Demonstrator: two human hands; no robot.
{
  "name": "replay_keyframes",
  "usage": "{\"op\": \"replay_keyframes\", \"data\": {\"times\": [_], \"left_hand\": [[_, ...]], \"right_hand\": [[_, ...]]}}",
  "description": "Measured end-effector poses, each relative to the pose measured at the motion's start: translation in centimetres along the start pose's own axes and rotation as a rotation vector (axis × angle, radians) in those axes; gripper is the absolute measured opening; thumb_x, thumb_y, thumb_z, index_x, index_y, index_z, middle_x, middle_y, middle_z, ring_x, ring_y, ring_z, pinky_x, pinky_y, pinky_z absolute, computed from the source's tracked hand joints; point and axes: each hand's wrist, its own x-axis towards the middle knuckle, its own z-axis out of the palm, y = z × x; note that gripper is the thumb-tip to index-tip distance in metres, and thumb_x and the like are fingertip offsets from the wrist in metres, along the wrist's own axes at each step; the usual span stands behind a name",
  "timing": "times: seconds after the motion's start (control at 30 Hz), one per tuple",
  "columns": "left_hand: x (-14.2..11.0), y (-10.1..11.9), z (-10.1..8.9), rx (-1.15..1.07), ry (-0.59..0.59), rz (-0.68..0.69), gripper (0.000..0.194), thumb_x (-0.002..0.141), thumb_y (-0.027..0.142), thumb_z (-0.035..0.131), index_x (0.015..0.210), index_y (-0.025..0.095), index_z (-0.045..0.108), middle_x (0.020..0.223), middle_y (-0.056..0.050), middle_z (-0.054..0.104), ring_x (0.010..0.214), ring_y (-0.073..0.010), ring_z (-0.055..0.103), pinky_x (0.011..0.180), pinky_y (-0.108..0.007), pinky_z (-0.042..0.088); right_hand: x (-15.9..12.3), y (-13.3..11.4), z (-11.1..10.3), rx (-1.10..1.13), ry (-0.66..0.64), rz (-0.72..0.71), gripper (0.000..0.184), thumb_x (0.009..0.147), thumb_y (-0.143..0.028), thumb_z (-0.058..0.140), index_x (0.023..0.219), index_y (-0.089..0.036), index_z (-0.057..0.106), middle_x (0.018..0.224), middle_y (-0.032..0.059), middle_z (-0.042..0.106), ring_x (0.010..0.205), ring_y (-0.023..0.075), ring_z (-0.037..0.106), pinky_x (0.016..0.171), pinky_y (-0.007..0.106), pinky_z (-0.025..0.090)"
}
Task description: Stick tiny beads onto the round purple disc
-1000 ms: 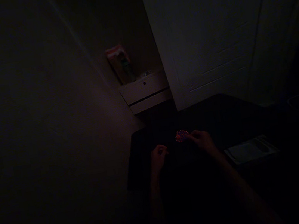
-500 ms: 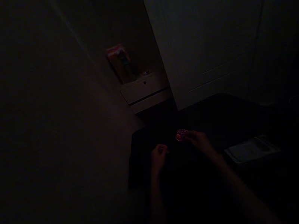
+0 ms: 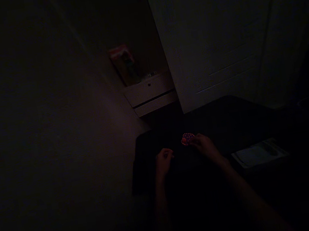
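The scene is very dark. My right hand point(image 3: 203, 144) pinches the right edge of a small round object with glowing pink and purple dots point(image 3: 187, 139); its kind I cannot make out. To the left, apart from it, my left hand point(image 3: 164, 158) is closed with its fingers curled together, and whether something small sits in them is too dark to tell. Both hands are above a dark tabletop point(image 3: 219, 117), and the forearms reach in from the bottom of the view.
A pale flat book-like block point(image 3: 260, 153) lies right of my right forearm. Beyond the table stand a light drawer unit point(image 3: 153, 89) and, on it, a red-topped packet point(image 3: 124, 65). A pale door-like panel point(image 3: 203, 37) rises behind; a wall point(image 3: 56, 127) borders the left.
The lighting on the walls has shifted slightly, with more pinkish glow on the left wall. Both hands and the glowing object stay almost in place.
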Motion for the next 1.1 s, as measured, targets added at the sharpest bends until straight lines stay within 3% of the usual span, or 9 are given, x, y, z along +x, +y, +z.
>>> {"op": "replay_keyframes", "data": {"times": [0.3, 0.6, 0.83, 1.1], "left_hand": [[-0.4, 0.0, 0.4, 0.017, 0.004, -0.013, 0.028, 0.086, 0.042, 0.062, 0.091, 0.015, 0.066, 0.075, -0.006, 0.07, 0.077, -0.02, 0.068, 0.073, -0.029, 0.048], [-2.5, -1.2, 3.5, 0.011, -0.004, -0.009, 0.033, 0.085, 0.048, 0.061, 0.091, 0.015, 0.065, 0.076, -0.006, 0.07, 0.077, -0.0203, 0.068, 0.073, -0.029, 0.047], [-3.0, -0.4, 3.2, 0.016, -0.014, 0.013, 0.032, 0.085, 0.047, 0.06, 0.091, 0.016, 0.065, 0.076, -0.006, 0.069, 0.078, -0.0204, 0.067, 0.074, -0.03, 0.047], [-2.8, -1.4, 3.6, 0.008, 0.0, 0.002, 0.032, 0.085, 0.047, 0.061, 0.091, 0.016, 0.065, 0.075, -0.005, 0.068, 0.078, -0.02, 0.067, 0.075, -0.029, 0.047]], "right_hand": [[-0.5, -0.3, -0.5, -0.051, -0.016, 0.048, 0.02, 0.096, -0.03, 0.062, 0.105, -0.025, 0.079, 0.104, 0.0067, 0.067, 0.092, 0.019, 0.064, 0.081, 0.028, 0.043], [-3.3, 2.1, -1.0, -0.074, -0.001, 0.075, 0.019, 0.095, -0.032, 0.065, 0.106, -0.023, 0.077, 0.104, 0.0075, 0.069, 0.093, 0.0206, 0.064, 0.08, 0.029, 0.043], [-3.5, 1.9, -1.2, -0.101, -0.017, 0.07, 0.022, 0.096, -0.035, 0.061, 0.105, -0.021, 0.076, 0.103, 0.0077, 0.069, 0.092, 0.0204, 0.065, 0.079, 0.029, 0.043], [-3.5, 2.3, -1.0, -0.117, -0.031, 0.055, 0.025, 0.091, -0.021, 0.059, 0.107, -0.024, 0.079, 0.109, 0.0071, 0.069, 0.096, 0.0206, 0.065, 0.086, 0.03, 0.046]]}}
